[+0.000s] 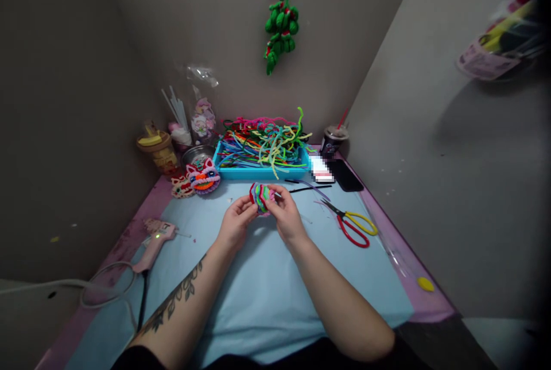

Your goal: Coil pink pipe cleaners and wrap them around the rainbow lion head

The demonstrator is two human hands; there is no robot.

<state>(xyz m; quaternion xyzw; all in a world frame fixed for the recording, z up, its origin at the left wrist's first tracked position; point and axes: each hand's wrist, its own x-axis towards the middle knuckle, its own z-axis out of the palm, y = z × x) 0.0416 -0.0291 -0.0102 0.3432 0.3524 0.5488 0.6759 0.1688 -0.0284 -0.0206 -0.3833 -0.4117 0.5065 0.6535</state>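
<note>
Both my hands meet over the middle of the light blue mat (pixel 267 289) and hold a small coiled pipe-cleaner piece (pixel 260 195) in red, green, blue and pink. My left hand (pixel 236 222) pinches its left side. My right hand (pixel 286 215) grips its right side, with a thin dark stem sticking out to the right. The piece is lifted slightly off the mat.
A blue tray (pixel 258 173) heaped with coloured pipe cleaners stands at the back. Two lion-head crafts (pixel 202 178) lie left of it. A pink glue gun (pixel 152 241) with cable lies left. Red-and-yellow scissors (pixel 353 226), a phone (pixel 346 176) and a cup (pixel 333 139) are right.
</note>
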